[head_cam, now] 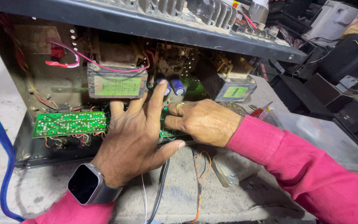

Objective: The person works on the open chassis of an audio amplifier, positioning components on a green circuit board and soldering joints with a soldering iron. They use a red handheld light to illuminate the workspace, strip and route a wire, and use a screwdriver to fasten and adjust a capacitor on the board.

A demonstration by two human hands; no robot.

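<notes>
Green circuit board (69,123), blue capacitors (178,86), pink sleeve (307,166), orange wires (198,182)

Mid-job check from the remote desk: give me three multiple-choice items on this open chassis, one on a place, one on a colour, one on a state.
1. Where is the green circuit board relative to the left hand?
A. To its left
B. To its right
C. On top of it

2. What colour are the two cylindrical capacitors?
A. Red
B. Blue
C. Yellow

3. How is the right hand placed?
A. Raised clear of the chassis
B. Resting inside the chassis
C. Gripping the watch

Answers:
1. A, the board lies left of the fingers.
2. B, both cans are blue.
3. B, its fingers reach in beside the left hand.
</notes>
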